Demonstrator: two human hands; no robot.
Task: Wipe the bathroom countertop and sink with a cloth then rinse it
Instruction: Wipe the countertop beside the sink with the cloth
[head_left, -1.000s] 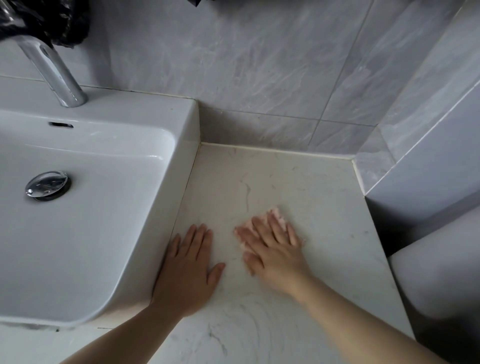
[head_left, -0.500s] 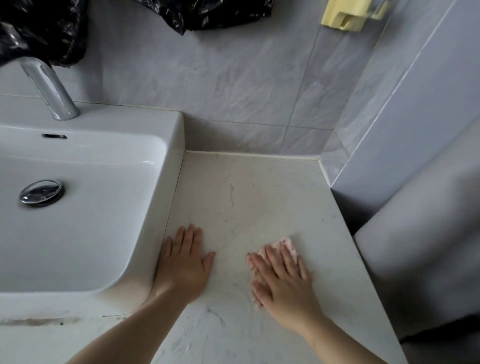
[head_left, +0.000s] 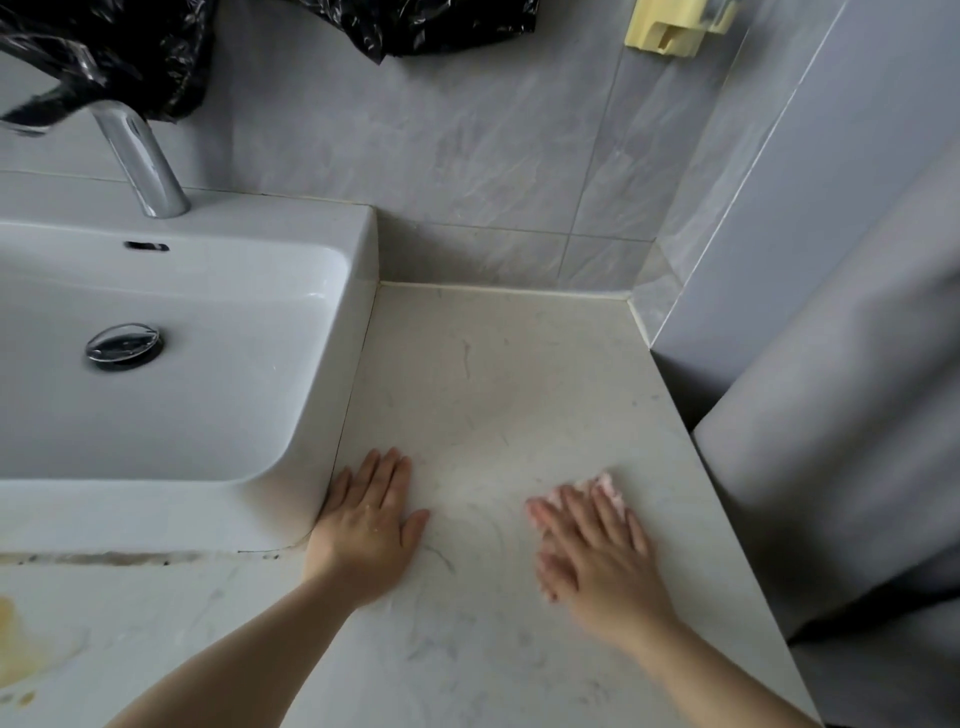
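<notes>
A pale marble countertop (head_left: 498, 384) runs right of a white sink (head_left: 218, 405) with a chrome drain plug (head_left: 123, 345) and chrome tap (head_left: 143, 161). My right hand (head_left: 592, 556) lies flat, fingers spread, pressing a small pink cloth (head_left: 609, 487) onto the counter near its right edge; only the cloth's far tip shows past my fingertips. My left hand (head_left: 366, 525) rests flat and open on the counter against the sink's front right corner, holding nothing.
Grey tiled wall (head_left: 467, 145) stands behind the counter. A black plastic bag (head_left: 124, 57) hangs above the tap, a yellow holder (head_left: 667, 26) at top right. A grey panel (head_left: 831, 415) borders the counter's right side. Brown stains (head_left: 21, 639) mark the counter's front left.
My right hand with the cloth has slid rightward and nearer along the counter, away from my left hand. The left hand stays beside the sink. The view has shifted.
</notes>
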